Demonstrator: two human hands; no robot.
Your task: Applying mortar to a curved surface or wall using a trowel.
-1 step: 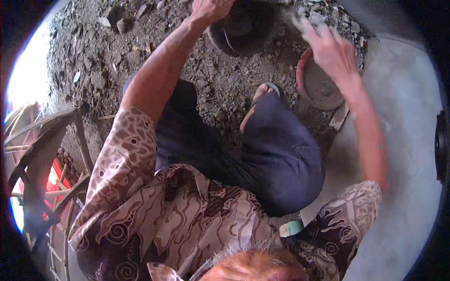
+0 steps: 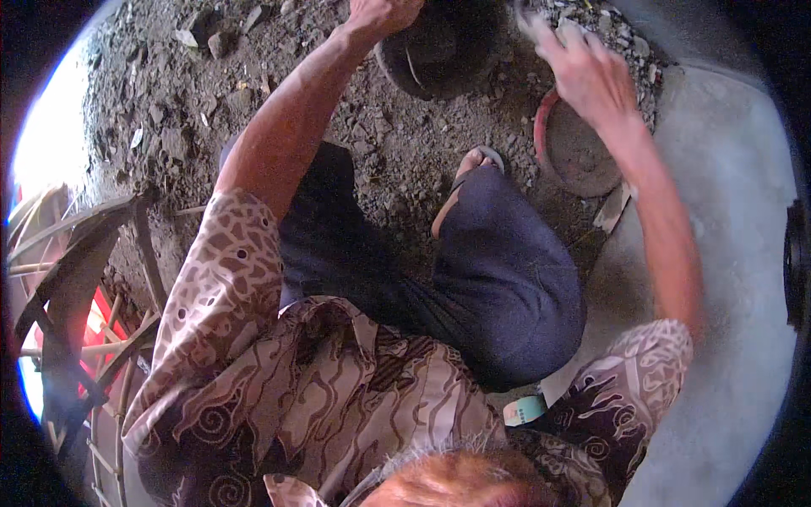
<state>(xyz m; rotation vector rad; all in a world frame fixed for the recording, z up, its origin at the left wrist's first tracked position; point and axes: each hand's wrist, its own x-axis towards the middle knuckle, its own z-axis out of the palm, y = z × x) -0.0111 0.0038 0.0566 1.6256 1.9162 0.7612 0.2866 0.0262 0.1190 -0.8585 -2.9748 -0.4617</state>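
A round, dark basin (image 2: pixel 402 73) is lying just right of the left hand (image 2: pixel 385 13), the nearer grip, and left of the right hand (image 2: pixel 596 84), neither grip clearly showing whether it is holding anything

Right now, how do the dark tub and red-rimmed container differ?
Colour: the dark tub is blackish; the red-rimmed container has a red left edge.
Size: the tub looks wider than the container.
Framing: the picture's top crops the tub, not the container.
Both look round.
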